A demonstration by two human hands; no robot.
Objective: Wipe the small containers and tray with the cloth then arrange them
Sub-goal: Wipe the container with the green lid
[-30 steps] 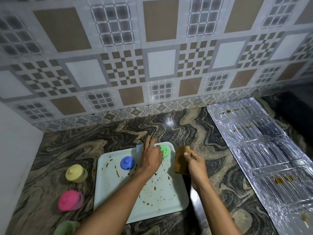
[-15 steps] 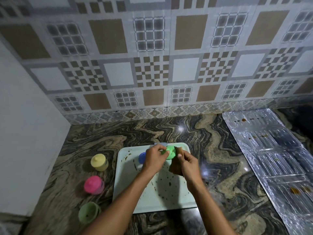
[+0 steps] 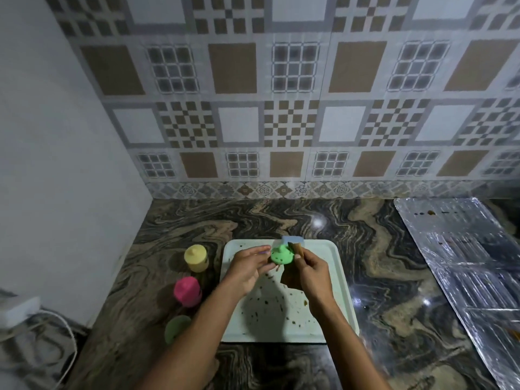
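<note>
Here, above the stained tray (image 3: 334, 266), the left hand (image 3: 247, 270) grips a speckled green container (image 3: 281, 256) while the right hand (image 3: 312, 274) pinches the cloth (image 3: 288, 277) against it. Wiping looks under way; next, the container probably needs turning to reach unwiped sides.

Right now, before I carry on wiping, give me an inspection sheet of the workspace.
Surface: marbled counter, glossy; pale tray speckled with brown spots.
Job's things: bright green container held over the tray; brown cloth beside it; yellow container, pink container and pale green container on the counter left of the tray.
Clutter: blue piece at the tray's far edge, mostly hidden; stained foil sheet on the right.
Grips: left hand holds the bright green container; right hand holds the cloth.
Cables: white plug block and cable, lower left.
Surroundings: tiled wall behind; plain wall on the left.
</note>
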